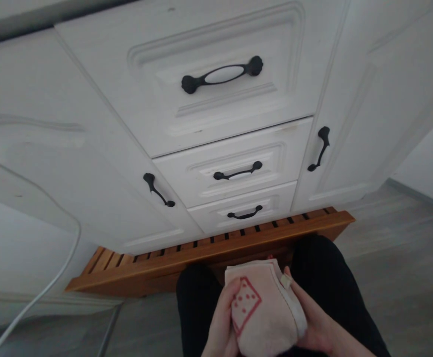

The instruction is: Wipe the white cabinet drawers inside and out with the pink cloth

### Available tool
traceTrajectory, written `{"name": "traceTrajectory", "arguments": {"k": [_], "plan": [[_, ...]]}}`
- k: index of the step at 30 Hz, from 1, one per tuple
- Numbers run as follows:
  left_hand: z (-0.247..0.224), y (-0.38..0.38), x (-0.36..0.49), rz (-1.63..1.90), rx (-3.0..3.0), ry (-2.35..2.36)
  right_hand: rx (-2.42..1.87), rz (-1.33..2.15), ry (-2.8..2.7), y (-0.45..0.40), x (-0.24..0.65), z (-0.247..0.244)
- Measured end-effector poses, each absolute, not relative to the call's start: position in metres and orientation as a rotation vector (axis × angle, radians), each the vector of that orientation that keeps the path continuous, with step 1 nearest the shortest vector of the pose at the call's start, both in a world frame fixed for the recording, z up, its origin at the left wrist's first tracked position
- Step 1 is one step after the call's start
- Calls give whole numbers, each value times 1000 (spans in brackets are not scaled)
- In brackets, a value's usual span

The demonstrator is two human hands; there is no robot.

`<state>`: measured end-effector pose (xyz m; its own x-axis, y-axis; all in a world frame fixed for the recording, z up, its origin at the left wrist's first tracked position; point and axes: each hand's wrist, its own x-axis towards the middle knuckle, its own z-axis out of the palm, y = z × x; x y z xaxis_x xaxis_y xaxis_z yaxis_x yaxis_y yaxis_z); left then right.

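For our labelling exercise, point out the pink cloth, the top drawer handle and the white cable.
Pink cloth (270, 318): head view, plain front face.
Top drawer handle (223, 75): head view, white oval inset.
White cable (79, 229): head view, its bend.

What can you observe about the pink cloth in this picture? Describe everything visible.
The pale pink cloth looks like soft fabric, folded into a thick, rounded bundle with several layers at its upper edge. A darker pink angular outline encloses dots, and a whitish band runs down one side, with a small pale tab near its top. The left hand and right hand grip opposite sides, between the dark-clothed legs. Its underside is hidden.
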<state>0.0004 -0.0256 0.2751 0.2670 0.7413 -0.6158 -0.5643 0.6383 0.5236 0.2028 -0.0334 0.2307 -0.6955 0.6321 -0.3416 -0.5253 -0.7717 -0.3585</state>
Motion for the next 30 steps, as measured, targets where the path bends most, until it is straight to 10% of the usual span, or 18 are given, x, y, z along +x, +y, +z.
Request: {"name": "traceTrajectory", "arguments": {"k": [21, 30], "plan": [[273, -28, 3, 867, 494, 774, -892, 2066, -882, -16, 257, 258], [279, -19, 28, 1053, 472, 908, -409, 2062, -24, -20, 227, 226]]}}
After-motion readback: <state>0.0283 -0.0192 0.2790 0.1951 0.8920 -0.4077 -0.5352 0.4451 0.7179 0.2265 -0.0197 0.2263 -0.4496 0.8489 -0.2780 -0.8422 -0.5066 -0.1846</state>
